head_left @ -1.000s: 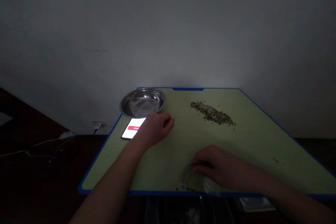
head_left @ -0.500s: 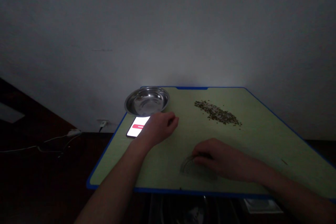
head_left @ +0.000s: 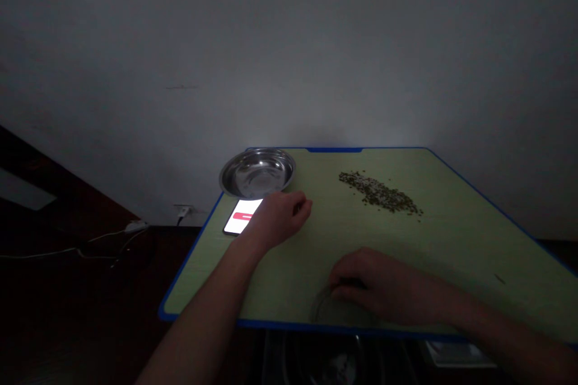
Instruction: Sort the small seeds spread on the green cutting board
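Note:
My right hand [head_left: 379, 286] is closed on a clear plastic protractor [head_left: 321, 305] low over the near part of the table. Motion blurs its curved edge, and my fingers hide part of it. Farther left, my left hand [head_left: 284, 216] is curled just in front of a steel bowl [head_left: 258, 174]; whatever its fingers may hold is hidden. Its wrist covers part of a phone [head_left: 238, 218] with a lit screen. A long pile of small mixed grains, pale and dark greenish [head_left: 382, 194], lies beyond my right hand.
The light green table [head_left: 316, 234] has a blue rim, with a wall behind it. A thin dark sliver [head_left: 499, 278] lies at the right. Below the near edge is a dark round container [head_left: 323, 361]. A plug and cables [head_left: 135, 227] are at the left.
My right hand swept the protractor away from the near edge, then back toward it. Dark bits near that edge no longer show. My left hand stays curled by the bowl; the view shifted slightly.

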Demonstrator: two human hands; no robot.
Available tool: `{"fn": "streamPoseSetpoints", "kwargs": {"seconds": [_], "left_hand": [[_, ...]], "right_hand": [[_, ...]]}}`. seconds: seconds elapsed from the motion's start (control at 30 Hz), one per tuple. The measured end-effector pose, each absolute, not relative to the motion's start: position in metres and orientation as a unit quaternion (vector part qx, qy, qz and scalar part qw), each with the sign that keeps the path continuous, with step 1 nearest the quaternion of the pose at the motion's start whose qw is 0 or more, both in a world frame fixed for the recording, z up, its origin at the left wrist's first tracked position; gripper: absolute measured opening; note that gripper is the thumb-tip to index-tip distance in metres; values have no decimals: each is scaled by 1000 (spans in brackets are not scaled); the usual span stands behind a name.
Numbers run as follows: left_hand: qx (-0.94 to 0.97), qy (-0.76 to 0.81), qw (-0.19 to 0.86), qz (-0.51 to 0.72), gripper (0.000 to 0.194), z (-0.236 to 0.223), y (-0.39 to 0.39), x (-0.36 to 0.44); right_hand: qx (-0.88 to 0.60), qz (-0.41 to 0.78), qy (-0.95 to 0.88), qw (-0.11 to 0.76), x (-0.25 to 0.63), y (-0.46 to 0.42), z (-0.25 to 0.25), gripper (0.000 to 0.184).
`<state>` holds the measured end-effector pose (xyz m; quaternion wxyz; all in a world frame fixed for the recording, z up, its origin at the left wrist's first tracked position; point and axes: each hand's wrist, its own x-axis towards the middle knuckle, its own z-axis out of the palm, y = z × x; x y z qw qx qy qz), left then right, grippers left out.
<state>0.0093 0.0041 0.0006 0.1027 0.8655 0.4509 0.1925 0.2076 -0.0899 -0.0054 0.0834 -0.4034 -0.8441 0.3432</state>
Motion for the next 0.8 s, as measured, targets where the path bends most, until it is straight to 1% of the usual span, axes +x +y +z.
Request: {"fn": "streamPoseSetpoints", "kwargs": {"seconds": [0.13,0.23,0.37,0.5,0.57,0.63,0.8], "left_hand": [[861,456,110,195,33,0,4,10],[857,466,120,185,34,0,5,10],[859,471,120,162,34,0,4,10],[862,476,110,131,36,-1,5,10],[863,480,103,118,36,-2,6,11],[860,488,107,102,37,-2,7,12],[854,504,108,74,37,1,7,15]], "right_hand": [[-418,350,-833,95,214,-87,1,19],[-447,337,-820,119,231,-78,10,23],[-504,289,-795,175,271,-51,23,28],[-585,214,-735,265,329,-7,29,34],[-630,173,-695,298,358,14,27,37],[-650,152,-675,313,381,27,20,38],[-673,146,-651,321,410,31,-8,34]]}}
